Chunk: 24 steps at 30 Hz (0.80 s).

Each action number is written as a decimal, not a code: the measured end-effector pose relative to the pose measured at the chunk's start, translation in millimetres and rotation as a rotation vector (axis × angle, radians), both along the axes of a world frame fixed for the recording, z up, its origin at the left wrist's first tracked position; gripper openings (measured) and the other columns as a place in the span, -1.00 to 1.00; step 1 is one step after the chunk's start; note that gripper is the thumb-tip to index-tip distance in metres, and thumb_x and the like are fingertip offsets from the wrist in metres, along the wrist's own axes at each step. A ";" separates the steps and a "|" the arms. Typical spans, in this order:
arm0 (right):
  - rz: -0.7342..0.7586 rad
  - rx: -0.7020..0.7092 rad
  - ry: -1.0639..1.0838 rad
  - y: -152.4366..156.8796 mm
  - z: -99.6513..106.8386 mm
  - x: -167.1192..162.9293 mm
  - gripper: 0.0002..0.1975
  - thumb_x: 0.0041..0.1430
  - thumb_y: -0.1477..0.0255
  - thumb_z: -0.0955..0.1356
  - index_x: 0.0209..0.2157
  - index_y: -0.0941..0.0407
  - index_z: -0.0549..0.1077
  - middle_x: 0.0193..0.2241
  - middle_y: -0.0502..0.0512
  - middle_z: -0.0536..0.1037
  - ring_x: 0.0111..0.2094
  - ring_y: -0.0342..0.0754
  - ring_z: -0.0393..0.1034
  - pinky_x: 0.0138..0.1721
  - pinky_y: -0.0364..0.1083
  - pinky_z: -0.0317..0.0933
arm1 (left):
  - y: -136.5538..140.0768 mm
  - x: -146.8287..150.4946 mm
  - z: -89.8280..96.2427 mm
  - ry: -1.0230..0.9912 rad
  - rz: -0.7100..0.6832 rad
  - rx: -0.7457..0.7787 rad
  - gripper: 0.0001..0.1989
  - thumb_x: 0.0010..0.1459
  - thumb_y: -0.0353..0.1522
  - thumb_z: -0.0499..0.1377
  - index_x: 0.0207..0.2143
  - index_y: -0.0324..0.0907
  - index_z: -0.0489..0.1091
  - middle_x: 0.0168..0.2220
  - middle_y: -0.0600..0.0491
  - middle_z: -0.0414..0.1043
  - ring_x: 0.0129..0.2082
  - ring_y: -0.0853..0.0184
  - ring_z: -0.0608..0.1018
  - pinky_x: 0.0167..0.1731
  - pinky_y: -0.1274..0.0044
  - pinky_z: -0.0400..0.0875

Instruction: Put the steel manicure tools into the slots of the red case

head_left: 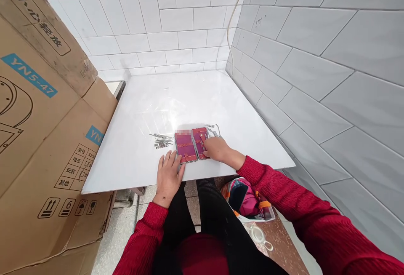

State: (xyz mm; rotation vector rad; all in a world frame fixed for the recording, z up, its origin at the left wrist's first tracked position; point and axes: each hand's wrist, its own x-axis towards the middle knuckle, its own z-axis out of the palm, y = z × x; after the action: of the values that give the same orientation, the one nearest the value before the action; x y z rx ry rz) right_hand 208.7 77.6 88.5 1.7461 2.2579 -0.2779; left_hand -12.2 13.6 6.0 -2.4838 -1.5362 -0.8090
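An opened purple-red case with elastic loops, resembling a manicure set case, lies near the front edge of the white table. My left hand lies flat with fingers spread at its lower left corner, the thumb side touching the rim. Over the case's right half, my right hand has its fingers curled and pressed together. What those fingers hold, if anything, is hidden. A small shiny metal tool shows in the right half, just above the fingers. Several thin metal tools are heaped left of the case.
More metal pieces lie behind my right hand. A big cardboard box stands along the table's left side; a tiled wall rises on the right. Below the table's front right edge sits a container with a pink bag.
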 end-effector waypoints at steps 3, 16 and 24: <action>0.039 -0.021 0.021 2.0 2.4 6.6 -0.81 0.20 0.49 0.33 -0.27 0.22 0.59 -0.31 0.30 0.63 -0.20 0.10 0.53 -0.33 -0.11 0.19 | 0.3 -0.3 -0.2 -0.002 -0.008 0.004 -0.68 0.38 -0.28 0.05 0.07 -0.20 0.45 0.17 -0.17 0.43 0.25 -0.02 0.39 0.23 0.08 0.24; 0.092 -0.294 0.326 28.3 6.3 32.1 -0.87 -0.08 0.64 0.35 -0.58 0.18 0.50 -0.51 0.05 0.55 -0.41 -0.09 0.39 -0.43 -0.15 0.11 | 2.2 -0.8 -2.5 -0.028 -0.030 0.033 -0.68 0.38 -0.27 0.07 0.07 -0.20 0.44 0.17 -0.18 0.43 0.25 -0.03 0.39 0.23 0.08 0.24; 0.062 -0.576 0.502 23.9 2.9 47.0 -0.94 -0.19 0.58 0.33 -0.59 0.17 0.45 -0.63 -0.07 0.40 -0.54 -0.18 0.28 -0.46 -0.17 0.14 | 2.6 -0.8 -2.0 -0.039 -0.032 0.028 -0.68 0.38 -0.26 0.07 0.07 -0.19 0.44 0.17 -0.17 0.43 0.26 -0.02 0.38 0.24 0.08 0.23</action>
State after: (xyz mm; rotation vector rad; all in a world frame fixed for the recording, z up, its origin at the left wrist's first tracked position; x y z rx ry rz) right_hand 255.7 101.5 91.4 1.3943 2.2015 -1.3291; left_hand -13.0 16.2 4.1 -2.4934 -1.4895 -0.8824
